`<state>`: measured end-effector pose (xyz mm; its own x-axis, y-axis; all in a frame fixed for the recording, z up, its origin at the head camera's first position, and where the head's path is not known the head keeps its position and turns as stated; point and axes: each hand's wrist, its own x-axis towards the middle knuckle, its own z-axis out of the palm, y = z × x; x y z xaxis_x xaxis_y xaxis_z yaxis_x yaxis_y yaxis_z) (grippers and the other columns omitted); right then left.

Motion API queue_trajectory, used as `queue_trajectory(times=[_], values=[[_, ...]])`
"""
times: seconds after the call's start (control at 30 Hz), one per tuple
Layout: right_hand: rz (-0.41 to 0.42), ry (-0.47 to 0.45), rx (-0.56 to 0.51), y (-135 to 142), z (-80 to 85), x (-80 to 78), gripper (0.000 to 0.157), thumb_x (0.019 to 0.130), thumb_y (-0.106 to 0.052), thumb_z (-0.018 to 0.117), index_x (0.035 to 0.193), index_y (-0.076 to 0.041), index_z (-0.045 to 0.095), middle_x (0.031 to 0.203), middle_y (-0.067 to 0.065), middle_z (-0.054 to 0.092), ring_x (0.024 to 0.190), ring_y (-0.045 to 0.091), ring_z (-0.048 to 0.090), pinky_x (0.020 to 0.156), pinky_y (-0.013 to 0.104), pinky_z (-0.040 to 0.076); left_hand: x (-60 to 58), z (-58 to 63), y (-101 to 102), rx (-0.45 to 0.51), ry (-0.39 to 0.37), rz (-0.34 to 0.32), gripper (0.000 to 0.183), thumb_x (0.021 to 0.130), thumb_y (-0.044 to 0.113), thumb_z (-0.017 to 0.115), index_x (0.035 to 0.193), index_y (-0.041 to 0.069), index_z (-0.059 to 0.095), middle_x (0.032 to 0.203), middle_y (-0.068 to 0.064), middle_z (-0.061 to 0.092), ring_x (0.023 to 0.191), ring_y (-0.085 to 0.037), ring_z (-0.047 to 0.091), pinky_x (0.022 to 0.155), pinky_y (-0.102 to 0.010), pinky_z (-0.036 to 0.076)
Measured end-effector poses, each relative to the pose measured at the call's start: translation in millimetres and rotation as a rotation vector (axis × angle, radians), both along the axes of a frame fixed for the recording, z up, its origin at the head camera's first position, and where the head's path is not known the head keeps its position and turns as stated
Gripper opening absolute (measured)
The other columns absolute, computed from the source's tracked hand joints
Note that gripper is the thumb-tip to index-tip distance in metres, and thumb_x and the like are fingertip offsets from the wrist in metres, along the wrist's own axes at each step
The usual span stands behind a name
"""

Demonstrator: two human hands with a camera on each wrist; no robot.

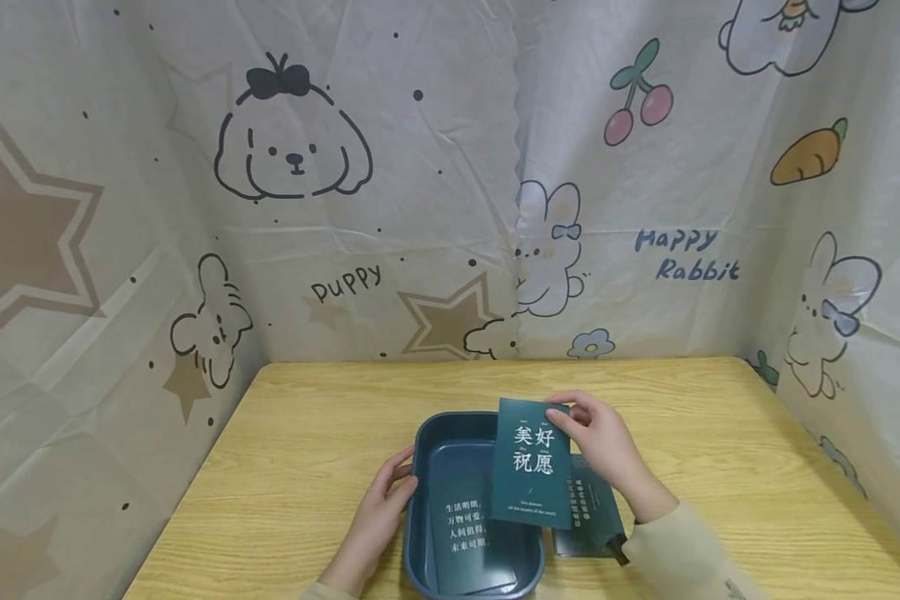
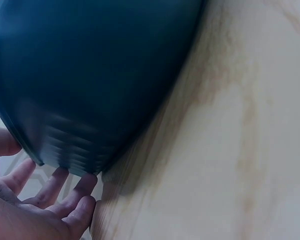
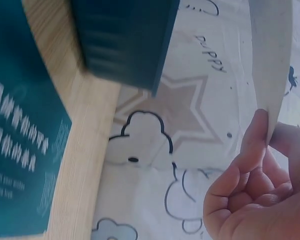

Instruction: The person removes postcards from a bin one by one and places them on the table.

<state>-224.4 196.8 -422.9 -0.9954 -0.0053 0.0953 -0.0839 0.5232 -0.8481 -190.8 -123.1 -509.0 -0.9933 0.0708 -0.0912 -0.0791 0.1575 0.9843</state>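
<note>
My right hand (image 1: pixel 596 429) pinches a dark green card (image 1: pixel 525 492) with white Chinese characters by its upper right corner. The card is raised over the right rim of a dark blue rectangular tray (image 1: pixel 412 533). In the right wrist view, the thumb and fingers (image 3: pixel 250 132) grip the pale back of the card (image 3: pixel 272 55). My left hand (image 1: pixel 378 508) holds the tray's left side, thumb at the rim and fingers against the outer wall. Inside the tray lies another green card (image 1: pixel 461 571) with white lettering.
More green printed card (image 1: pixel 600 508) lies on the wooden table (image 1: pixel 292 467) right of the tray, partly hidden by the raised card. A small dark piece (image 1: pixel 617 547) shows by the right sleeve. Behind the table hangs a cartoon-printed curtain (image 1: pixel 435 225).
</note>
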Motion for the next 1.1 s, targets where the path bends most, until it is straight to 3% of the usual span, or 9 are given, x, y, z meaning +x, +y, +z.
queue_trajectory(times=[0.2,0.37,0.5,0.73,1.1], values=[[-0.015,-0.012,0.038,19.8,-2.2,-0.1,0.028,0.101,-0.026,0.068,0.126,-0.014,0.069,0.067,0.004,0.048,0.059,0.017,0.042,0.051,0.026,0.032,0.9,1.2,0.3,0.003,0.001,-0.002,0.049,0.109,0.024,0.051,0.157,0.015,0.042,0.149,-0.020,0.051,0.131,-0.037,0.058,0.107,-0.052,0.051],[-0.013,-0.001,0.057,34.0,-5.0,0.7,0.030,0.102,-0.026,0.067,0.127,-0.012,0.068,0.078,0.005,0.066,0.069,0.022,0.053,0.054,0.028,0.033,0.8,1.8,1.0,0.000,-0.001,0.003,0.049,0.109,0.024,0.051,0.156,0.015,0.043,0.149,-0.020,0.052,0.131,-0.036,0.058,0.108,-0.052,0.051],[-0.012,-0.001,0.075,43.9,-8.9,1.2,0.031,0.103,-0.027,0.065,0.129,-0.010,0.067,0.085,0.008,0.071,0.072,0.021,0.056,0.055,0.027,0.036,0.3,1.8,1.0,0.000,0.001,0.001,0.049,0.109,0.023,0.051,0.156,0.015,0.043,0.149,-0.020,0.052,0.131,-0.037,0.058,0.108,-0.052,0.051],[-0.027,-0.038,0.106,58.2,-15.3,0.3,0.034,0.102,-0.029,0.066,0.129,-0.008,0.067,0.102,0.011,0.075,0.084,0.018,0.062,0.074,0.032,0.048,-0.3,1.0,1.2,-0.003,-0.002,0.002,0.049,0.109,0.024,0.051,0.156,0.016,0.043,0.149,-0.020,0.052,0.131,-0.036,0.058,0.108,-0.053,0.051],[-0.009,-0.079,0.139,71.3,-35.7,-8.2,0.028,0.101,-0.022,0.068,0.123,-0.006,0.069,0.099,0.013,0.072,0.071,0.018,0.051,0.059,0.028,0.041,0.4,1.4,0.8,0.002,0.007,0.002,0.049,0.109,0.022,0.052,0.156,0.014,0.042,0.148,-0.021,0.052,0.130,-0.036,0.059,0.107,-0.052,0.052]])
